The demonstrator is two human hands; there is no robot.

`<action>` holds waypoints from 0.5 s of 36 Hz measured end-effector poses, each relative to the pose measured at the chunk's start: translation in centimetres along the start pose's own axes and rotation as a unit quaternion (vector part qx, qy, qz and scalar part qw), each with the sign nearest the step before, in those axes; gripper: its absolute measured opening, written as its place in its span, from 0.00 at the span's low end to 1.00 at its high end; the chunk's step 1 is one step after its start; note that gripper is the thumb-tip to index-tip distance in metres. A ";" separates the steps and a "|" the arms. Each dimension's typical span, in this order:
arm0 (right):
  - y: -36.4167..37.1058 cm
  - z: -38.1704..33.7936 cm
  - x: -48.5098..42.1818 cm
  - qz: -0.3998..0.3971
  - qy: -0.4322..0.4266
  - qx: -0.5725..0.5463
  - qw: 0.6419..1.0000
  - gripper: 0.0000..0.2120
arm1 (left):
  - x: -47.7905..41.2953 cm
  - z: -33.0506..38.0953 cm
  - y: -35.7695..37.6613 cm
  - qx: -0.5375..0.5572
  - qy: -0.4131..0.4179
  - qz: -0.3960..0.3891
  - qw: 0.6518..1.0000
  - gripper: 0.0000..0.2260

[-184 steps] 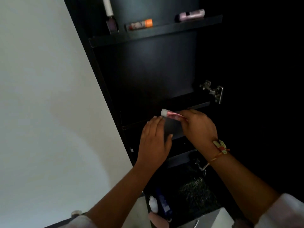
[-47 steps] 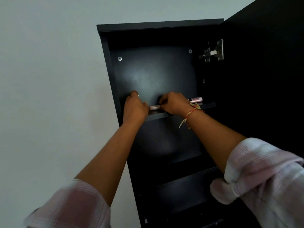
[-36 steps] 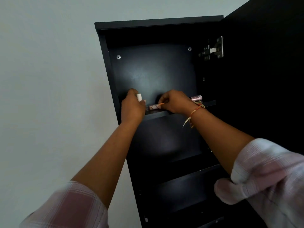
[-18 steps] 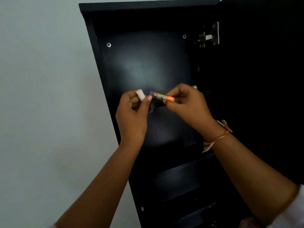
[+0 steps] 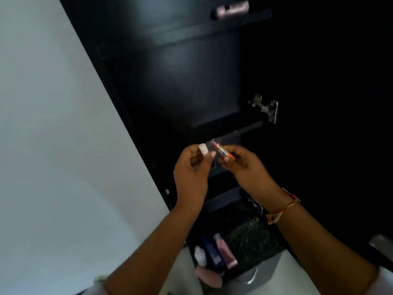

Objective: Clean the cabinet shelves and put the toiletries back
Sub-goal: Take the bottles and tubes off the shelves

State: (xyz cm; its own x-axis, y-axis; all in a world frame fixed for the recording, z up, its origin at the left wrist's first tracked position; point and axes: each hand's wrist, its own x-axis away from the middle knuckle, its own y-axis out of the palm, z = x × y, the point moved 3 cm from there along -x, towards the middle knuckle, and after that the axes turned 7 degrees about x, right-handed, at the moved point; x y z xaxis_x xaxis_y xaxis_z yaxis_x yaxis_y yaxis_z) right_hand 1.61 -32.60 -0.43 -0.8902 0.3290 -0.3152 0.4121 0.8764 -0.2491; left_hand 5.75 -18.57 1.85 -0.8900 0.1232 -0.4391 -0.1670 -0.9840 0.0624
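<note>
My left hand [image 5: 191, 169] pinches a small item with a white cap [image 5: 203, 149] sticking up between thumb and fingers. My right hand [image 5: 240, 161] holds a thin orange and red tube [image 5: 223, 151], tip pointing up-left toward the white cap. Both hands hover in front of the open black cabinet [image 5: 180, 86], level with a lower shelf [image 5: 229, 133]. A pink tube [image 5: 232, 10] lies on its side on the upper shelf [image 5: 212, 24].
Below my hands, several toiletries stand together: a white bottle [image 5: 200, 255], a blue tube [image 5: 211, 251] and a pink tube [image 5: 225, 252]. A dark speckled counter [image 5: 251, 241] lies beside them. The open cabinet door [image 5: 329, 103] is on the right, a pale wall [image 5: 53, 124] on the left.
Both hands came down from the upper shelf, the left carrying the white-capped item and the right the orange tube. The view tilted down; the pink tube stayed on the shelf.
</note>
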 end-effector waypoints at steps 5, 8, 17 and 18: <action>2.0 8.0 2.9 -0.025 0.103 0.051 0.993 0.08 | 4.9 -7.1 -0.7 -0.068 -0.095 -0.011 0.993 0.07; 3.0 12.3 5.3 -0.044 0.170 0.048 0.983 0.08 | 8.0 -10.7 -1.5 -0.113 -0.155 -0.025 0.981 0.06; 4.8 24.5 10.5 -0.088 0.302 0.084 0.945 0.02 | 15.1 -17.3 -2.8 -0.218 -0.299 -0.067 0.927 0.04; 5.0 25.7 10.9 -0.097 0.305 0.091 0.943 0.02 | 15.6 -17.7 -2.8 -0.233 -0.307 -0.072 0.920 0.03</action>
State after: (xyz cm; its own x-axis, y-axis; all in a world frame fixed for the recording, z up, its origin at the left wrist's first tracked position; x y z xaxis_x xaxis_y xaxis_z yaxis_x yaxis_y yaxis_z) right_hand -1.02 -33.71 -28.66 -0.8754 0.3584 0.3245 0.2066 0.8840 -0.4193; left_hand -0.18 -16.14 -21.09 -0.9686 0.1664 0.1848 -0.2299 -0.8823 -0.4108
